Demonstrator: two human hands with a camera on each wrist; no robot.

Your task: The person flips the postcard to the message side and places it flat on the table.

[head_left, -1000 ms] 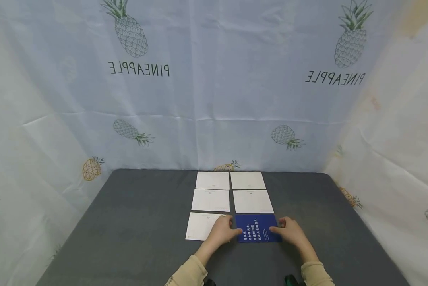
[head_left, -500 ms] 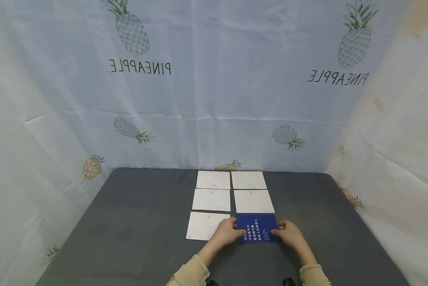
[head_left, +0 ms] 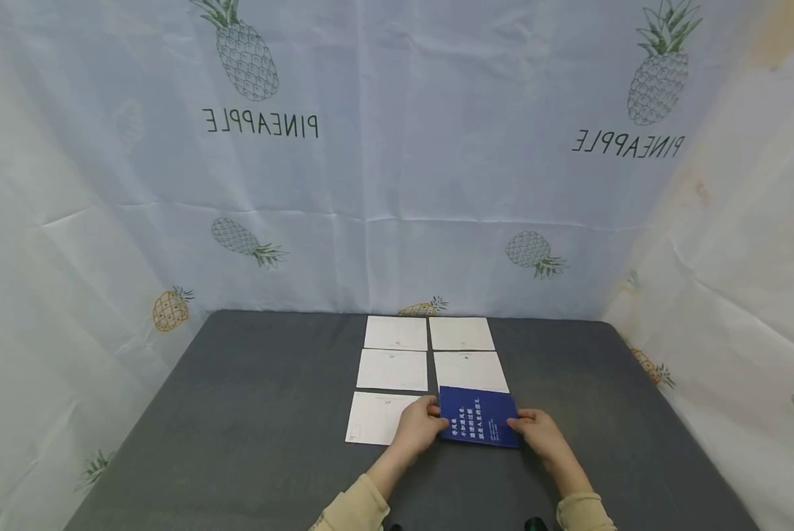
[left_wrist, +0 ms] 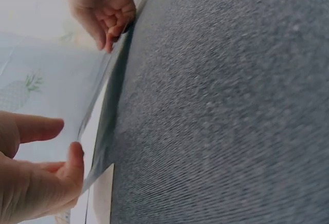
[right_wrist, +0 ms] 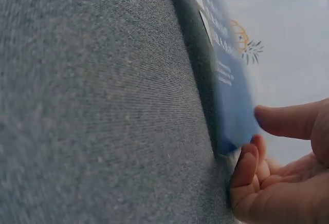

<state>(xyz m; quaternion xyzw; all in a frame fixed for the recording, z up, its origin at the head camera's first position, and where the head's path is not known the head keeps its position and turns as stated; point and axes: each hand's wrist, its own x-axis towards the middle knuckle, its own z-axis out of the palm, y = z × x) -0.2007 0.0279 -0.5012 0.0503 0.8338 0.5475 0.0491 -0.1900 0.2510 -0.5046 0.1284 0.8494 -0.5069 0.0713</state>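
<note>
A blue card with white printed writing is held between both hands, tilted and raised off the dark table in the right wrist view. My left hand holds its left edge, thumb on the near side. At the right edge my right hand pinches it, with the thumb on the printed face and the fingers behind. In the left wrist view the card shows nearly edge-on by my left hand. Under the left hand's reach lies a white card, partly covered by that hand.
Several white cards, such as this far one, lie in two columns on the dark grey table. The blue card overlaps the near edge of one white card in view. A pineapple-print curtain rises behind the table.
The blue card lay flat on the table earlier. Its far edge now stands higher, and both hands have lifted it. The white cards have stayed put.
</note>
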